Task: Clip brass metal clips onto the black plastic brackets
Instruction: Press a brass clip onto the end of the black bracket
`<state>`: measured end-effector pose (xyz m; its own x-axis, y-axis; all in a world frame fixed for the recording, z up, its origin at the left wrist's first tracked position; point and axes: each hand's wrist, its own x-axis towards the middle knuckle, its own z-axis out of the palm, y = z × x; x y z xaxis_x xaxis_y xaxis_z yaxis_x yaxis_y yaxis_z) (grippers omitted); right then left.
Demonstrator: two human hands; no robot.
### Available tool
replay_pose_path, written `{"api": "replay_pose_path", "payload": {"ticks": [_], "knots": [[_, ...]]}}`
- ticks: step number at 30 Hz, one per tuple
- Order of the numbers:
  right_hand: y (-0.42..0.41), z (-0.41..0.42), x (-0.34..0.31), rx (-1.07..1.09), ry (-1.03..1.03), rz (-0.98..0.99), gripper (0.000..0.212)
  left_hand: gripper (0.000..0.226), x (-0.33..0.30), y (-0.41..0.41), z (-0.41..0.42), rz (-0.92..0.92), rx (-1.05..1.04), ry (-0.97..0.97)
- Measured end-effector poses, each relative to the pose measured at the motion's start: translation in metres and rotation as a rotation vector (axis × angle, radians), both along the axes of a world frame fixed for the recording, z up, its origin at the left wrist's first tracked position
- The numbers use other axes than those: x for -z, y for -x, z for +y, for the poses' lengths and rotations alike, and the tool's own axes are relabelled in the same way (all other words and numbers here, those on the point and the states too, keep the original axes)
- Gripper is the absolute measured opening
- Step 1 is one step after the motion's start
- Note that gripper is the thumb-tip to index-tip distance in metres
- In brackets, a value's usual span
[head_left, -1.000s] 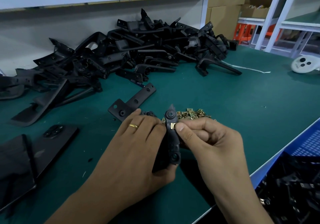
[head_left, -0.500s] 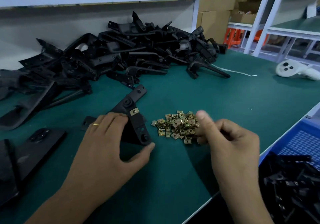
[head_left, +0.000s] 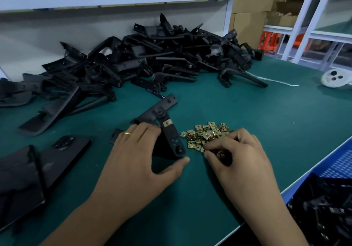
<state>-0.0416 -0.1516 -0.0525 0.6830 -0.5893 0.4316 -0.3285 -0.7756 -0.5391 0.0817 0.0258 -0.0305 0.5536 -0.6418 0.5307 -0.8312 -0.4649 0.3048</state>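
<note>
The right hand [head_left: 235,156], which was hanging over the brass clips [head_left: 206,134] before, has come down and pinches one at the pile's near edge, while the left hand [head_left: 142,156] still holds the black bracket [head_left: 172,140] flat on the green worktop [head_left: 247,112], just left of that grip.

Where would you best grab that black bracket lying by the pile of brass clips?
Probably by the long edges of the black bracket's flat arm, below the fitted brass clip, coming from above. The arm is narrow and lies flat on the green mat, so the fingers can straddle it; the left hand already holds it there.
</note>
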Motion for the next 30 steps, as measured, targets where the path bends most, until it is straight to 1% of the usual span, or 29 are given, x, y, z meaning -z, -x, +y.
{"api": "replay_pose_path", "payload": {"ticks": [5, 7, 9, 12, 14, 17, 23, 25, 27, 30], "knots": [[-0.001, 0.001, -0.002, -0.104, 0.016, -0.014, 0.018, 0.047, 0.0, -0.001, 0.0, -0.01, 0.003, -0.018], [-0.001, -0.001, -0.003, -0.146, -0.015, -0.016, 0.019, 0.049, 0.001, -0.001, -0.001, -0.021, 0.012, -0.016], [0.001, -0.001, -0.006, -0.198, -0.111, -0.07, 0.018, 0.052, 0.001, 0.0, -0.002, -0.049, 0.033, -0.02], [0.005, 0.001, -0.011, -0.343, -0.311, -0.208, 0.017, 0.057, 0.002, 0.0, -0.004, -0.13, 0.054, -0.055], [0.006, 0.0, -0.012, -0.415, -0.423, -0.277, 0.016, 0.06, 0.001, -0.001, -0.005, -0.149, 0.05, -0.086], [0.006, 0.0, -0.013, -0.481, -0.555, -0.322, 0.017, 0.062, 0.0, 0.0, -0.007, -0.173, 0.047, -0.122], [0.004, 0.004, -0.015, -0.538, -0.675, -0.384, 0.023, 0.063, -0.001, 0.001, -0.008, -0.203, 0.041, -0.143], [0.003, 0.004, -0.016, -0.562, -0.707, -0.364, 0.025, 0.063, 0.0, 0.001, -0.007, -0.208, 0.043, -0.154], [0.002, 0.005, -0.016, -0.578, -0.74, -0.341, 0.024, 0.062, 0.0, 0.001, -0.008, -0.219, 0.051, -0.163], [0.002, 0.003, -0.015, -0.573, -0.802, -0.367, 0.019, 0.062, 0.0, 0.001, -0.009, -0.233, 0.063, -0.164]]}}
